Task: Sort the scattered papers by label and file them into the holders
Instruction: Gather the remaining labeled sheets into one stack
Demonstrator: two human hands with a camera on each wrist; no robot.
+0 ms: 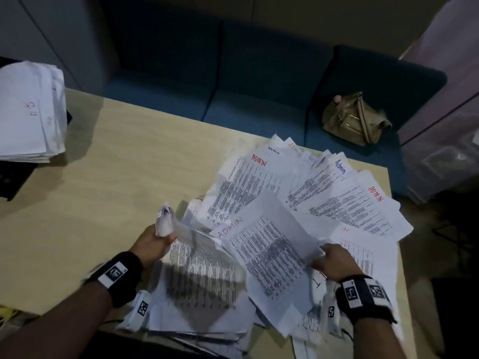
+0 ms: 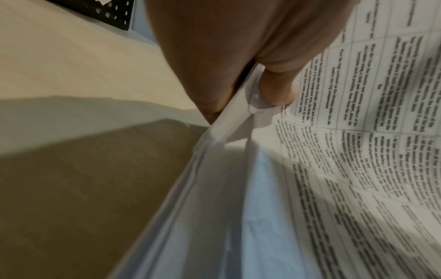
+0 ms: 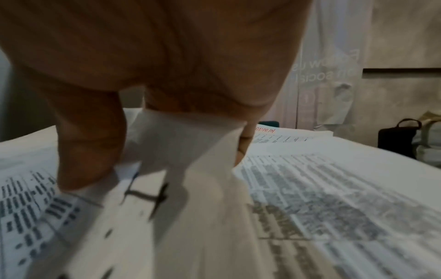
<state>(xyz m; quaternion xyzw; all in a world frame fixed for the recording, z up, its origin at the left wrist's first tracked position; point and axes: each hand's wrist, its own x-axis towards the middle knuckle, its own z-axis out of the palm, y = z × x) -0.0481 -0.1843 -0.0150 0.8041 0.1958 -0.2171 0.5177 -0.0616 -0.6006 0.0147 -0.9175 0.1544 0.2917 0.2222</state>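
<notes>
Pinching a curled white printed sheet [image 1: 181,237] in my left grip [image 1: 151,243], I grasp a crumpled white sheet's corner [image 3: 171,139] in my right grip [image 1: 334,260], over ADMIN-labelled printed papers [image 1: 337,200] spread toward the pale wooden surface's [image 1: 129,164] far right corner.

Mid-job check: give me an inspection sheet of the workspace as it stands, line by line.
Surface: light wooden table, dimly lit.
Job's things: ADMIN-labelled sheets fanned out at right; sorted stack at far left on a black holder.
Clutter: tan handbag on the blue sofa.
Grippers: left hand grips a curled bundle; right hand pinches a sheet corner.
Cables: thin black lead near the right wrist.
Surroundings: pale walls, clear plastic wrapping at right.
</notes>
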